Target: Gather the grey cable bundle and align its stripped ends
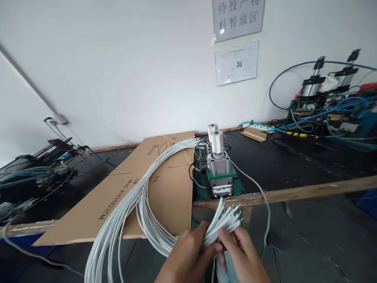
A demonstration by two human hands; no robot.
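At five o'clock, white cables (218, 225) are grasped by the left hand (190, 253) behind their uneven tips (230, 214) and pinched by the right hand (243, 253); the tips are best kept together by a firm hold, with no tugging on the trailing loops (157, 232) at seven o'clock.

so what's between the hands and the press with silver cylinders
In the head view, the fanned white cable ends and, behind them, the bench's wooden edge.

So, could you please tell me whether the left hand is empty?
No, the left hand is closed around the white cables near their ends.
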